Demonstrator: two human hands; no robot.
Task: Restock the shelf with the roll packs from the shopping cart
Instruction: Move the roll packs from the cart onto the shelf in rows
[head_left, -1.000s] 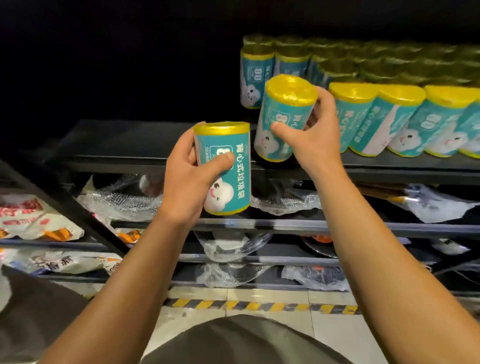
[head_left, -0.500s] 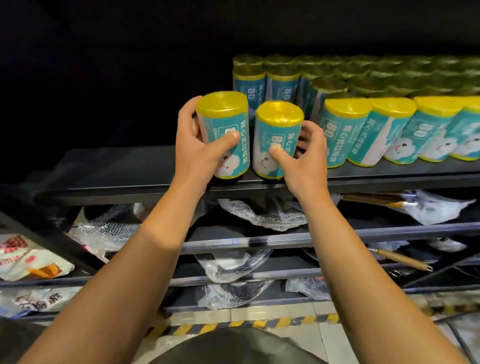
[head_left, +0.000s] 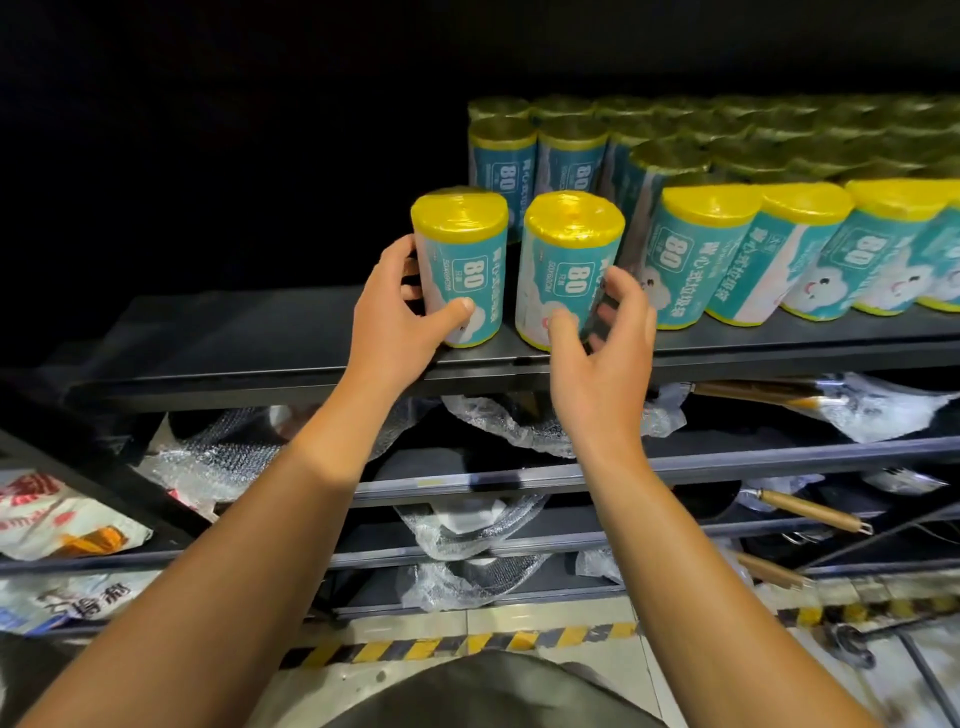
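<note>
Setting two roll packs down at the front edge of the top shelf, the person has both arms stretched up and forward. Left hand wraps the left roll pack low on its body, thumb across the front near the base, fingers curled round the far side. That pack stands upright on the shelf, just left of its neighbour, a slim gap between them.

Right hand is a different story: fingers spread and loosely bent, thumb tip brushing the lower front of the right roll pack, the other fingers hovering by its right side. Whether they touch is hard to say; it looks like a hand letting go, not gripping. That pack stands upright too, next to the leaning front row of stocked packs.

How will these handle? My read: light, compact cylinders, film rolled tight, firm enough to squeeze without denting. The glossy printed sleeve looks slick, so a wrap around the mid-body beats a fingertip pinch. The yellow top is crinkled film, a poor place to grab. Tall, narrow base: easily tipped, as the leaning row suggests. Nudge low, near the base, to slide them back.

No cart in view here.
</note>
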